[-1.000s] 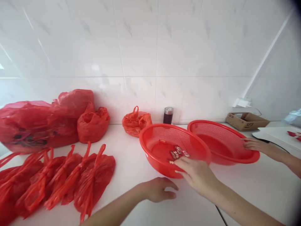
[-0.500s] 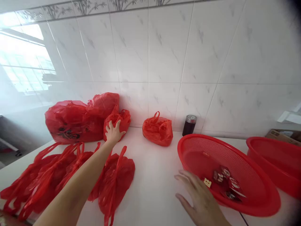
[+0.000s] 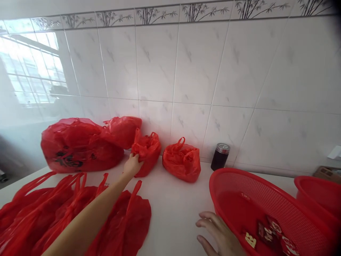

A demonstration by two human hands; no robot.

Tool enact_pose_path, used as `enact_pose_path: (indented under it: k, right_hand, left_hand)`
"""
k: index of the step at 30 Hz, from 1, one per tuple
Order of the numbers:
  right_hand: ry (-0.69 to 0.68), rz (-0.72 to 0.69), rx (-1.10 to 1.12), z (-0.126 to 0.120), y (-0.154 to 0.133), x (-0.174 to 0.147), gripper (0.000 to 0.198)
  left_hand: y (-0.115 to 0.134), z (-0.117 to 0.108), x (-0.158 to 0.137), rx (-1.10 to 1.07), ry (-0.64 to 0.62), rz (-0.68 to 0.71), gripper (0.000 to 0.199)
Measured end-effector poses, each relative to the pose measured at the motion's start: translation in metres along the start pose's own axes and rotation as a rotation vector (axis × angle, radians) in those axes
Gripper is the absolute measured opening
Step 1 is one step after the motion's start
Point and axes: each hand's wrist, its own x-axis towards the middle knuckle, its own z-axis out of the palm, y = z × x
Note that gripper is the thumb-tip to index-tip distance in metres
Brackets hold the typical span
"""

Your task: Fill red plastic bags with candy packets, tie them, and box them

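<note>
My left hand (image 3: 133, 164) reaches to the back of the table and grips the near side of a filled red plastic bag (image 3: 148, 156). Its fingertips are closed on the thin plastic. A second small red bag (image 3: 182, 160) stands just to the right, apart from the hand. My right hand (image 3: 220, 233) hovers with fingers spread over the white table, holding nothing, beside a red perforated basket (image 3: 237, 174). Inside the basket lie several small dark red packets (image 3: 268, 233) and a yellowish piece (image 3: 250, 240).
A large red bag with black lettering (image 3: 80, 145) and another red bag (image 3: 122, 131) sit at the back left. Several flat red bags (image 3: 133, 217) lie in front. A dark jar with a silver lid (image 3: 220, 156) stands by the tiled wall; another red basin (image 3: 319, 195) is far right.
My left hand has closed on the bag, which now stands farther right, separated from the large bag and nearer the second small one. My right hand stays open by the basket.
</note>
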Motion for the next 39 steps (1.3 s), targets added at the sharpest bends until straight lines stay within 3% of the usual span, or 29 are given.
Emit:
enact_pose_path:
  k: [7, 13, 17, 23, 26, 30, 35, 39]
  right_hand:
    - [-0.024, 0.154, 0.104, 0.009, -0.023, 0.077, 0.021]
    - [-0.040, 0.397, 0.021, 0.025, 0.018, 0.180, 0.025]
    - [-0.161, 0.423, 0.003, 0.039, 0.048, 0.222, 0.030]
    - [-0.232, 0.474, -0.081, 0.054, 0.071, 0.232, 0.063]
    - [-0.287, 0.526, -0.105, 0.059, 0.078, 0.228, 0.054]
    - [-0.304, 0.467, -0.112, 0.051, 0.083, 0.225, 0.030]
    - [-0.229, 0.380, -0.110, 0.031, 0.090, 0.227, 0.029]
    - [-0.169, 0.365, -0.090, 0.039, 0.089, 0.225, 0.034]
  left_hand:
    - [0.025, 0.004, -0.015, -0.033, 0.005, 0.074, 0.038]
    - [0.038, 0.013, -0.022, -0.145, 0.084, 0.125, 0.054]
    - [0.042, 0.010, -0.040, -0.251, 0.152, 0.260, 0.065]
    - [0.050, -0.012, -0.081, -0.277, 0.210, 0.569, 0.055]
    - [0.074, -0.010, -0.101, -0.221, 0.048, 0.734, 0.051]
    - [0.114, 0.015, -0.117, -0.139, -0.190, 0.693, 0.052]
    - [0.159, 0.055, -0.126, -0.134, -0.266, 0.639, 0.059]
    - [0.182, 0.073, -0.131, -0.111, -0.264, 0.565, 0.062]
